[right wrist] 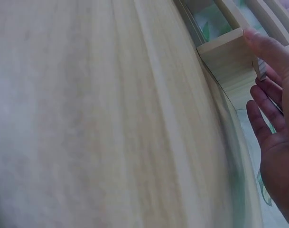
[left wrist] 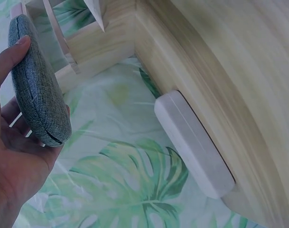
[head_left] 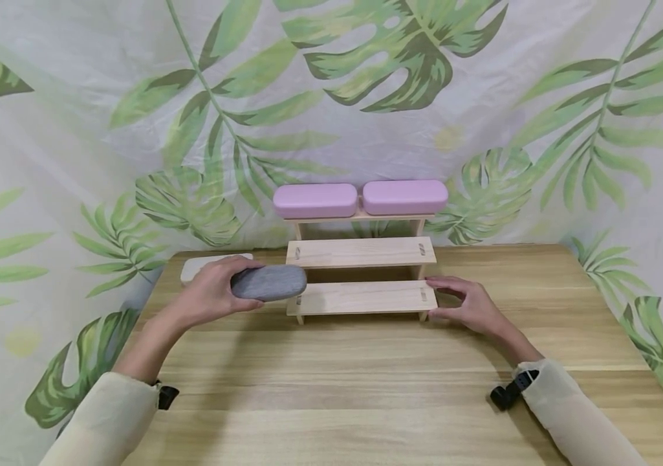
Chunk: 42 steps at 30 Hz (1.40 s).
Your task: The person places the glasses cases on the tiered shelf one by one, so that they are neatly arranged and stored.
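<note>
A grey case (head_left: 270,283) is pinched in the left hand (head_left: 213,290), left of a wooden rack (head_left: 363,298); the right hand (head_left: 469,304) grips its near right end between thumb and fingers. Two pink cases (head_left: 315,200) sit on its far tier.

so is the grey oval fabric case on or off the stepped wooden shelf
Off: the left hand holds the grey oval fabric case up, mostly left of the stepped wooden shelf in the head view.
</note>
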Motion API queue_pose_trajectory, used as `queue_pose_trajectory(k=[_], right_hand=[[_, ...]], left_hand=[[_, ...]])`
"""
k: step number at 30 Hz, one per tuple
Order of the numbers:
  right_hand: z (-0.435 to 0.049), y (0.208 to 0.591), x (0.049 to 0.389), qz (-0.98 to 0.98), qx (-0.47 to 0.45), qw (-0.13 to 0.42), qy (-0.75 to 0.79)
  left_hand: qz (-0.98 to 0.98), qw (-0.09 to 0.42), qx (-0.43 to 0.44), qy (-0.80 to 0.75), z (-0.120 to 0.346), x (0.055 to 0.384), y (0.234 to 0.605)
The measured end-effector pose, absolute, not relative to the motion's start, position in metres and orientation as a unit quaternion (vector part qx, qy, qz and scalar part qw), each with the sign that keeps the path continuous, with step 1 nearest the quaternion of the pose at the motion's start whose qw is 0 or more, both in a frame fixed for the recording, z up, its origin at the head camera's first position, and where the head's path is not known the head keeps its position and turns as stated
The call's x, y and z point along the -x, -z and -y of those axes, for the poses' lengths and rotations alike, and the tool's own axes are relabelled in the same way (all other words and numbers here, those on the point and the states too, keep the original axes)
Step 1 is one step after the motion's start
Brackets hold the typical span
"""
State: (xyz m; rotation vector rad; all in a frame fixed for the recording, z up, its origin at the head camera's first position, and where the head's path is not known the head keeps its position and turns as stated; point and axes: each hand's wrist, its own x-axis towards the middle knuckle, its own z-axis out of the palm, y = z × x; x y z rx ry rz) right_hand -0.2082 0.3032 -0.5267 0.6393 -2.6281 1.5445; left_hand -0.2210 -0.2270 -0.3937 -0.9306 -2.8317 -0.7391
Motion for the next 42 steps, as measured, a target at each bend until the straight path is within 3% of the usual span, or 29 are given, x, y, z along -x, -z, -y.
queue_pose_trajectory(k=[21,42], right_hand=[[-0.297,0.535,0.199,0.835,-0.201,0.053,-0.510],[-0.295,0.536,0.198,0.817,-0.201,0.054,-0.538]], left_hand=[[0.910,0.029,0.320,0.263,0.178,0.236,0.384],[0.910,0.018,0.298,0.289,0.147,0.254,0.390]])
